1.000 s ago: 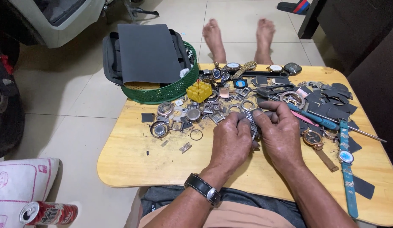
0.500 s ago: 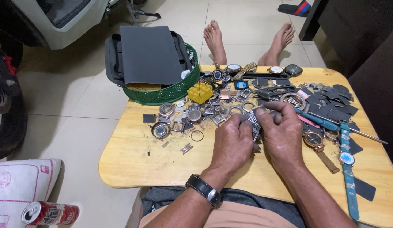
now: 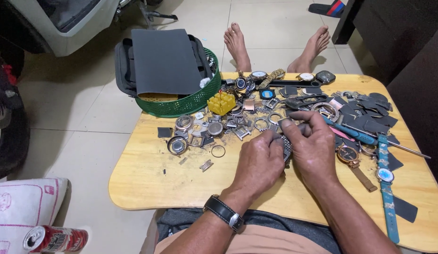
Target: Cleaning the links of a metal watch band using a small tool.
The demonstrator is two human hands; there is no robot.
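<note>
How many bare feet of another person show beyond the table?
2: one foot past the table's far edge near the green basket, the other foot to its right.

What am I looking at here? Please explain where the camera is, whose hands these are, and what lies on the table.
The camera sits on a person's head and looks down, so both hands are that person's own. The left hand, with a wristwatch on its wrist, and the right hand hold a metal watch band between them over a small wooden table. On the table lie many watch cases, a yellow block, a blue-strap watch and a blue-handled tool. A green basket with a dark bag stands at the far left corner. The bare feet beyond the table seem to belong to another person.
</note>
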